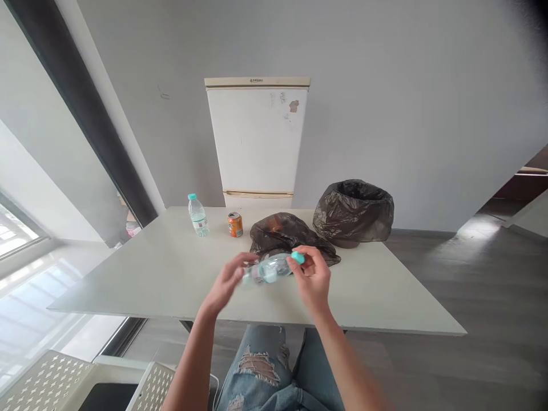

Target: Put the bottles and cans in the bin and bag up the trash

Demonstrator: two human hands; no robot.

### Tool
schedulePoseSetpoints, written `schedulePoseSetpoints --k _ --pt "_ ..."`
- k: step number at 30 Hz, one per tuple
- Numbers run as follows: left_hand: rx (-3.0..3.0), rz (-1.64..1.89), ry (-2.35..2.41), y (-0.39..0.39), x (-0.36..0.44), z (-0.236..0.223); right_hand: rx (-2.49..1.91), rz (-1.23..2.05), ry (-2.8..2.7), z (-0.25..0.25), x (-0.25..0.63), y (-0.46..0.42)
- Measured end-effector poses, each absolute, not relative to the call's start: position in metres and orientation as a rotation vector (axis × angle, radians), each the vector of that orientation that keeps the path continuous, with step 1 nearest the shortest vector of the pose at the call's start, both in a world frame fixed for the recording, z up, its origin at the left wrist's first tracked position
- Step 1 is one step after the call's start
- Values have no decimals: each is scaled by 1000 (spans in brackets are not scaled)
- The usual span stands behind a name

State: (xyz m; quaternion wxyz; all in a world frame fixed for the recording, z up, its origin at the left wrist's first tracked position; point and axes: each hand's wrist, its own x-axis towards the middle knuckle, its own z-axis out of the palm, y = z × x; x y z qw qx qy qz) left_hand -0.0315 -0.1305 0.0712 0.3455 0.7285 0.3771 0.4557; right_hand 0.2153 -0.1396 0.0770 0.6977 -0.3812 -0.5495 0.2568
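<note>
Teal flashes at the fingertips: the cap [298,257] of a clear bottle [274,268] is pinched between the thumb and fingers of the right hand [314,279], and the bottle is held on its side, cap end slightly higher, above the near half of the pale bench [171,274]. At the other end, the base is flanked by the left hand [225,285], its fingers half open and curved; whether the plastic is gripped there cannot be told, as that end is smeared by blur. Just behind, a crumpled black bag [295,231] is spread out, partly hidden by the bottle and the right hand. Over to the right, dark film is draped around a bag-lined bin [355,211], its mouth left wide. Across to the left, an orange can [235,225] is stood upright near the bag, and farther left a second bottle [198,217], also teal-capped, is stood on its base. Beyond the bench, a white refrigerator [257,140] is set against the grey wall [406,114].
</note>
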Motion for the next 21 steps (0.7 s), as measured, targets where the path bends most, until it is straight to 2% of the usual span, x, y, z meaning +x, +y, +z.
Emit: schedulePoseSetpoints --k 4,9,11,14,18,21 --pt "2040 1077 1289 -184 -18 64 -825 690 -1289 84 188 -146" --pt "1947 1147 1658 -172 -36 59 -683 849 -1390 101 170 -156" --pt "1751 1375 1810 -153 -61 57 -725 778 -1492 98 177 -151" --pt "1482 1625 1983 -120 -108 49 -1049 509 -1700 73 201 -125" --pt "1284 1602 2213 -82 -157 34 -1497 308 -1838 31 235 -70" --pt "1215 1587 2328 -67 -169 25 -1548 261 -1915 20 246 -37"
